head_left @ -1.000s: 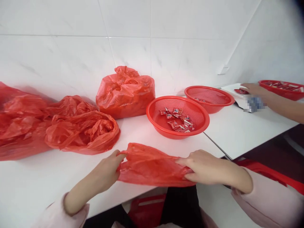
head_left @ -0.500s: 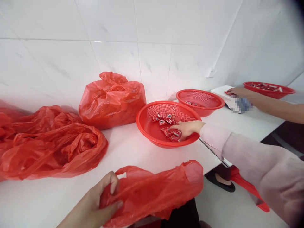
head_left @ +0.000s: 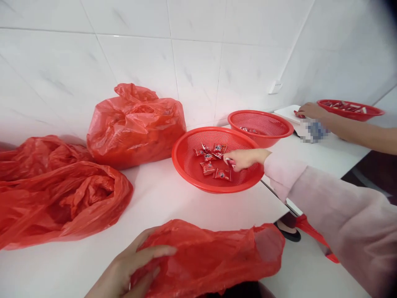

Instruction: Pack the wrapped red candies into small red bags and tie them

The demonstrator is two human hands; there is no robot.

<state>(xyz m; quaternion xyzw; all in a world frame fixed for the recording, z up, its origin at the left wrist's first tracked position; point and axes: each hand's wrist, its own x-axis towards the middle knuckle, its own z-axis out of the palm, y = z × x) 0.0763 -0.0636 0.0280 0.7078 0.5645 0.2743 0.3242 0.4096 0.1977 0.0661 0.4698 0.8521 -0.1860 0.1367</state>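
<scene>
My left hand (head_left: 139,260), fingers curled, grips one end of a red plastic bag (head_left: 214,256), which stretches rightward over the table's near edge. Inside the front red basket (head_left: 180,165), my right hand (head_left: 243,159), in a pink sleeve, is closed around a small red packet that shows between the fingers. Several red wrapped packets (head_left: 222,174) lie on the basket's bottom, just left of and below that hand.
Left on the white table (head_left: 149,207) are a full, tied red bag (head_left: 136,132) and a crumpled red bag (head_left: 62,198). A second red basket (head_left: 279,131) stands behind. At far right, another person's hand (head_left: 312,111) holds a red packet over a white device, near a third basket (head_left: 369,118).
My right hand has closed on a packet and lifted slightly off the others. My left fingers have shifted on the bag, which now reaches further right. The view has moved a little.
</scene>
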